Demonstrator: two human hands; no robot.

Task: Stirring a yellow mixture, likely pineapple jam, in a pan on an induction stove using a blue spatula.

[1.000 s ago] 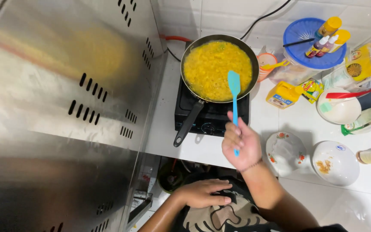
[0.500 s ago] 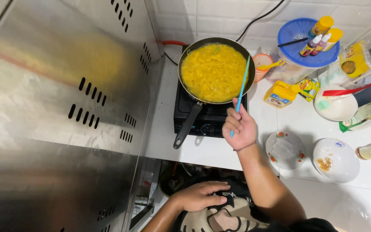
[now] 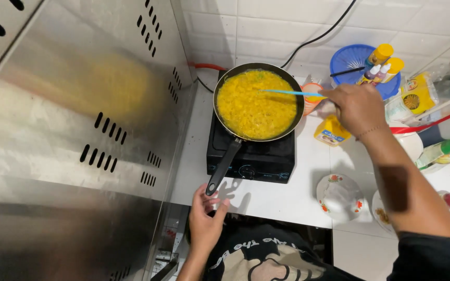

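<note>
Stirring yellow food in a pan, upper centre.
Right hand [image 3: 358,106] clamps the spatula [image 3: 287,93] to reach in; left hand [image 3: 207,218], fingers curled, touches the handle [image 3: 223,166], steadying the pan [image 3: 258,101].

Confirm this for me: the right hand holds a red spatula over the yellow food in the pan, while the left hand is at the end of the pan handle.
Not quite. The spatula in the right hand is light blue, not red, as the head view shows. The rest stands: it reaches over the yellow food in the pan, and the left hand is at the end of the pan handle.
</note>
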